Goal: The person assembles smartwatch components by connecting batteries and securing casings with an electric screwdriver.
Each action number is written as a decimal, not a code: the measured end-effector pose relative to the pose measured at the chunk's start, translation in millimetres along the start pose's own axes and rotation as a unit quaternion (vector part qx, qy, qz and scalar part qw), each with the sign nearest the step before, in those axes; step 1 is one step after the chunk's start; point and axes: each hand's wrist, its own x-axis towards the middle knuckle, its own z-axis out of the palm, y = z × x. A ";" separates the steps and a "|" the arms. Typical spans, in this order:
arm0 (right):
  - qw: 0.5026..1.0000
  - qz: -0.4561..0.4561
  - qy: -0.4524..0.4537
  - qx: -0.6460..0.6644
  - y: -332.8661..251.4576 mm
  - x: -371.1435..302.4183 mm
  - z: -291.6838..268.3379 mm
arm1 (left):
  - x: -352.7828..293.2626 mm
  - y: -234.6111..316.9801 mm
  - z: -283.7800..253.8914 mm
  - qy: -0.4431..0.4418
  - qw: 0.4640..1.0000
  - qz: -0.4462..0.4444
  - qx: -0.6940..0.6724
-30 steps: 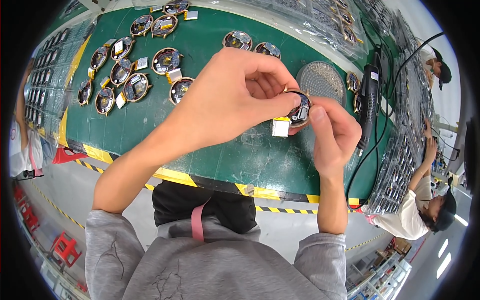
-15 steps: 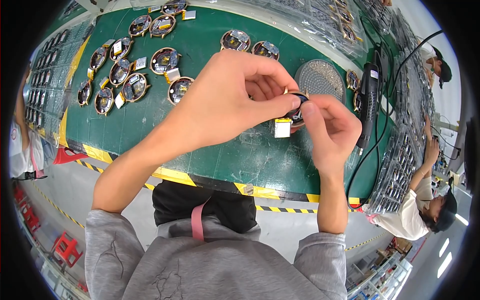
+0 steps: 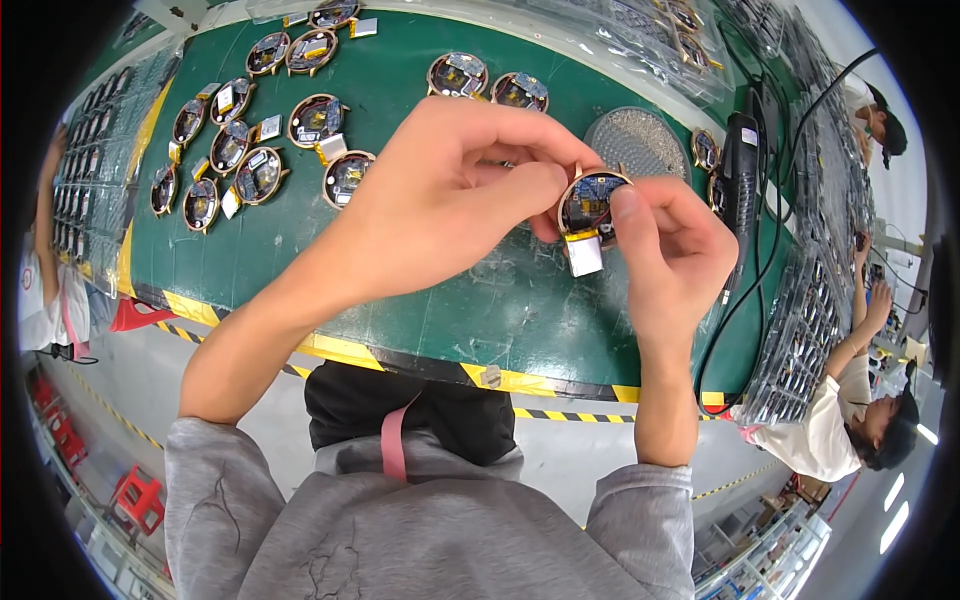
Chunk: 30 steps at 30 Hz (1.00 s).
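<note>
A round watch case (image 3: 590, 203) with a gold-coloured rim is held up between my two hands, its blue circuit board facing up. From its lower edge a small silver battery (image 3: 584, 257) with yellow tape hangs out. My left hand (image 3: 465, 195) is closed at the case's left rim, fingertips partly tucked behind it. On the other side my right hand (image 3: 668, 245) pinches the right rim, thumb on top; the fingers underneath are hidden. Behind the hands lies a round grey dish (image 3: 638, 140) with many tiny metal parts.
Several open watch cases (image 3: 316, 122) with batteries attached lie on the green mat (image 3: 400, 310), mostly left. A black electric screwdriver (image 3: 740, 175) and its cable stand at the right. Clear plastic trays (image 3: 795, 335) line the right edge; more trays (image 3: 95, 170) lie far left. People work on both sides.
My left thumb has drawn back from the case's face to its left edge, so the circuit board shows more. The case and battery have tilted and shifted slightly right.
</note>
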 end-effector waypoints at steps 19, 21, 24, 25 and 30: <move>0.993 -0.057 -0.073 -0.066 10.3 -0.3 -2.4 | 11.2 5.5 -21.0 0.118 0.990 0.020 0.074; 0.993 -0.053 -0.056 -0.086 10.4 1.0 -2.6 | 20.2 3.2 -54.1 0.221 0.946 0.073 0.224; 0.994 -0.060 -0.054 -0.071 5.0 0.0 -0.8 | 23.5 -12.4 -96.9 0.301 0.880 0.068 0.361; 0.994 -0.065 -0.051 -0.075 4.2 -0.3 -0.8 | 24.1 -19.4 -103.3 0.288 0.873 0.049 0.390; 0.990 -0.081 -0.038 -0.105 0.0 -1.8 -0.2 | 29.4 -16.5 -88.3 0.286 0.819 0.034 0.495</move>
